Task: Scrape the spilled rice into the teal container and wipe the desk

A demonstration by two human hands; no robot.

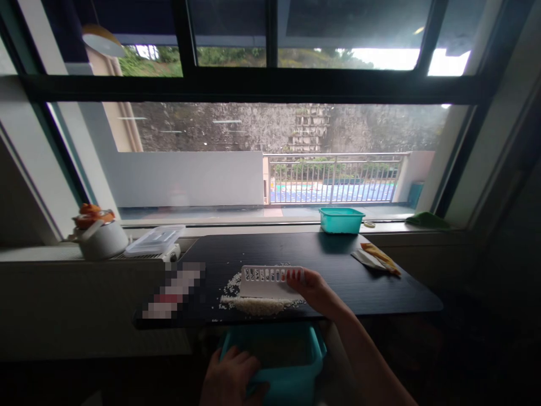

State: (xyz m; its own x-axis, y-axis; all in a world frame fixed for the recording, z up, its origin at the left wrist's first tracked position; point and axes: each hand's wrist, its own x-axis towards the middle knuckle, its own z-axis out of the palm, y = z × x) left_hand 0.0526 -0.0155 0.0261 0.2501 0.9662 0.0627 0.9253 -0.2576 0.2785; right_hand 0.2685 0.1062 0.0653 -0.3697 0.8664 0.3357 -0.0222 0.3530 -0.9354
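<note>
Right hand (315, 287) clamped on 1 white slotted tray (270, 280), stood on the table (406, 293) w/ the rice (257, 305) right at the near edge. Left hand (230, 378) grips a teal bin (296, 361) just below that edge. 2 bins total: far bin (341, 220) sits by the window, 1 packet (378, 258) to the right, bare table btwn.

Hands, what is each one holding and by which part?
The right hand grips the white slotted tray by its right end. The left hand holds the lower teal basket at its near left rim.
</note>
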